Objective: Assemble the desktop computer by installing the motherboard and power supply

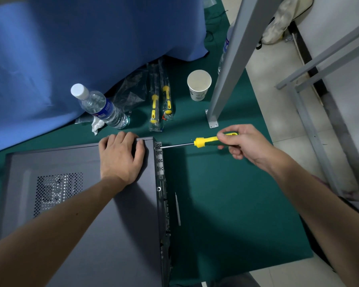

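Computer case [87, 204] lay on its side on the green bench [226, 204]. Left hand [120, 158] pressed flat on the far right corner, fingers relaxed, probably steadying it. Right hand [243, 141] gripped the screwdriver [205, 141], tip at the rear-panel edge, apparently driving 1 screw.

Left hand [120, 156] flat on case [91, 214] corner. Right hand [243, 141] grips screwdriver [207, 141]; its tip, left of the grip, meets the case's rear edge. Bottle [101, 107], cup [199, 84] beyond.

Bare forearms, no sleeves/gloves
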`<state>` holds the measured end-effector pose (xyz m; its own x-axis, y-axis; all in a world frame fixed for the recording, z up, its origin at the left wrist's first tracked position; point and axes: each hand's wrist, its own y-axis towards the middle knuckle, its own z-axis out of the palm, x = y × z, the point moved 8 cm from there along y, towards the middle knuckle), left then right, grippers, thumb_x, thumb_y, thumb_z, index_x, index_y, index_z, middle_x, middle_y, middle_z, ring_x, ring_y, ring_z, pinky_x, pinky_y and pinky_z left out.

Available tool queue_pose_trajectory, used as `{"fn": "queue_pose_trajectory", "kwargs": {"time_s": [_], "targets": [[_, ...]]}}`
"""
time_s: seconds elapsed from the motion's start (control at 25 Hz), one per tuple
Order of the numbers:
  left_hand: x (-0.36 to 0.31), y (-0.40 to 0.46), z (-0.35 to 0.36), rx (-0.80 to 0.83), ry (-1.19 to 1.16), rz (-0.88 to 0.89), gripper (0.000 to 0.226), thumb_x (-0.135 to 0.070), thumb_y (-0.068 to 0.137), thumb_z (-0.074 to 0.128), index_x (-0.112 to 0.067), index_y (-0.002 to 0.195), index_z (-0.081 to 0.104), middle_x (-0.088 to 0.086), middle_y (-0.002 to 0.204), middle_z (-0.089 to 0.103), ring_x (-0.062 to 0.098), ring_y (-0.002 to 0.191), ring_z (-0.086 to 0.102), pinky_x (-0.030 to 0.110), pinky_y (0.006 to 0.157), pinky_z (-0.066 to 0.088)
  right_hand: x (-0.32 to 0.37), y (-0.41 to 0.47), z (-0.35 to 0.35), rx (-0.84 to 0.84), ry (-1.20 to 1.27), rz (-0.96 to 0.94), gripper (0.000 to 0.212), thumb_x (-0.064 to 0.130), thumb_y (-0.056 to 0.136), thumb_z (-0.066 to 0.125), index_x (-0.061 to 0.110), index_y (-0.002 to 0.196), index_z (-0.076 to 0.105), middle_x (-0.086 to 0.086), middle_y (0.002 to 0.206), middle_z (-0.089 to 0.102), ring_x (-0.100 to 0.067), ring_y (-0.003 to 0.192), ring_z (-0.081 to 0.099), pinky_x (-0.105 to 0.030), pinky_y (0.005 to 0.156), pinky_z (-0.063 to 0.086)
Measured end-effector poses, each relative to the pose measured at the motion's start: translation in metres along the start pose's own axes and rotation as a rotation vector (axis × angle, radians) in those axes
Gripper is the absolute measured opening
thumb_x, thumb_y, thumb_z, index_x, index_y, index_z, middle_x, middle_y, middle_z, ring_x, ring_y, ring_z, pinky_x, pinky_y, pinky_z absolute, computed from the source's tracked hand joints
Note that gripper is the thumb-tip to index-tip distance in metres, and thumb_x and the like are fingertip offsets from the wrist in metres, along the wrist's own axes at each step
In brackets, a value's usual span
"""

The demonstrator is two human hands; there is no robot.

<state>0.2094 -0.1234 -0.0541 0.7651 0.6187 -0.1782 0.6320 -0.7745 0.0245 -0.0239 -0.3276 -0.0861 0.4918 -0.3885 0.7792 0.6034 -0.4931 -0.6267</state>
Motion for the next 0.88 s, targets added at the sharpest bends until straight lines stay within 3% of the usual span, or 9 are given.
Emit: {"fn": "queue_pose_trajectory", "kwargs": {"time_s": [0.2, 0.32, 0.44, 0.52, 0.6, 0.72, 0.88], "targets": [[0.001, -0.001, 0.0, -0.011, -0.008, 0.0, 0.037, -0.043, 0.098, 0.03, -0.019, 0.09, 0.056, 0.0, 0.087, 0.055, 0.024, 0.085, 0.049, 0.043, 0.095, 0.029, -0.012, -0.024, -0.027, -0.24, 0.167, -0.095, 0.01, 0.021, 0.088, 0.071, 0.015, 0.095, 0.066, -0.007, 0.077, 0.072, -0.012, 0.06, 0.053, -0.024, 0.057, 0.046], [0.001, 0.0, 0.0, -0.012, -0.007, 0.003, 0.038, -0.044, 0.098, 0.029, -0.018, 0.089, 0.056, 0.001, 0.087, 0.055, 0.025, 0.086, 0.049, 0.043, 0.095, 0.029, -0.081, -0.051, -0.012, -0.28, 0.294, 0.119, 0.015, 0.015, 0.085, 0.073, 0.014, 0.097, 0.065, -0.014, 0.095, 0.075, -0.015, 0.076, 0.061, -0.027, 0.064, 0.047], [0.002, -0.001, 0.0, -0.01, -0.016, 0.0, 0.037, -0.044, 0.098, 0.029, -0.019, 0.088, 0.055, 0.001, 0.087, 0.056, 0.024, 0.086, 0.049, 0.043, 0.095, 0.029, -0.155, -0.083, 0.036, -0.28, 0.294, 0.312, 0.023, 0.007, 0.078, 0.077, 0.01, 0.096, 0.063, -0.017, 0.099, 0.073, -0.019, 0.083, 0.064, -0.03, 0.066, 0.05], [0.001, -0.001, -0.001, -0.009, -0.021, 0.003, 0.037, -0.044, 0.098, 0.03, -0.019, 0.088, 0.054, 0.002, 0.088, 0.056, 0.025, 0.087, 0.049, 0.043, 0.095, 0.03, -0.183, -0.095, 0.063, -0.317, 0.148, 0.297, 0.025, 0.006, 0.077, 0.08, 0.012, 0.091, 0.06, -0.015, 0.092, 0.068, -0.019, 0.075, 0.062, -0.031, 0.064, 0.052], [0.0, -0.001, 0.0, -0.014, -0.023, 0.013, 0.037, -0.044, 0.098, 0.029, -0.018, 0.088, 0.055, 0.003, 0.088, 0.057, 0.025, 0.088, 0.05, 0.044, 0.096, 0.03, -0.194, -0.1, 0.087, -0.294, -0.19, 0.231, 0.028, 0.016, 0.077, 0.081, 0.018, 0.085, 0.053, -0.006, 0.086, 0.062, -0.022, 0.074, 0.059, -0.036, 0.068, 0.052], [0.002, 0.001, 0.0, -0.019, -0.019, 0.016, 0.039, -0.045, 0.098, 0.028, -0.018, 0.09, 0.055, 0.004, 0.09, 0.058, 0.026, 0.09, 0.051, 0.044, 0.097, 0.03, -0.195, -0.105, 0.109, -0.222, -0.686, 0.188, 0.033, 0.033, 0.083, 0.075, 0.024, 0.087, 0.043, 0.005, 0.087, 0.053, -0.017, 0.076, 0.053, -0.027, 0.065, 0.039], [0.002, 0.001, 0.001, -0.022, -0.019, 0.014, 0.043, -0.046, 0.098, 0.027, -0.016, 0.093, 0.058, 0.006, 0.094, 0.061, 0.027, 0.094, 0.051, 0.045, 0.098, 0.03, -0.173, -0.119, 0.116, -0.232, -0.778, 0.175, 0.025, 0.037, 0.093, 0.063, 0.02, 0.108, 0.052, 0.001, 0.11, 0.051, -0.017, 0.1, 0.053, -0.028, 0.082, 0.044]]}}
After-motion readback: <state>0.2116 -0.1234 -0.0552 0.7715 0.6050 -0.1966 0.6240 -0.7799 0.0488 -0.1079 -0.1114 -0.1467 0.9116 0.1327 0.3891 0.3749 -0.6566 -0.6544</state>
